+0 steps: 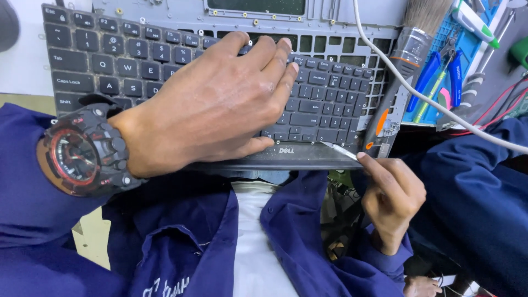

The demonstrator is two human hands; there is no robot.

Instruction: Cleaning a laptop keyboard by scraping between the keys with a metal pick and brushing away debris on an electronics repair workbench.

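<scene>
A black laptop keyboard (110, 60) in its grey frame leans toward me, its lower edge over my lap. My left hand (220, 104) lies flat across the middle keys, fingers spread and thumb hooked on the bottom rim. It wears a black and red wristwatch (77, 154). My right hand (393, 198) is below the keyboard's right corner, pinching a thin metal tool (338, 149). The tool's tip is slid under the keyboard's lower right edge.
A wide brush (401, 60) with a grey and orange handle lies along the keyboard's right side. A white cable (418, 93) crosses it. A blue tray (445, 71) holds blue-handled pliers and other tools. Another person's blue sleeve (478, 187) is at right.
</scene>
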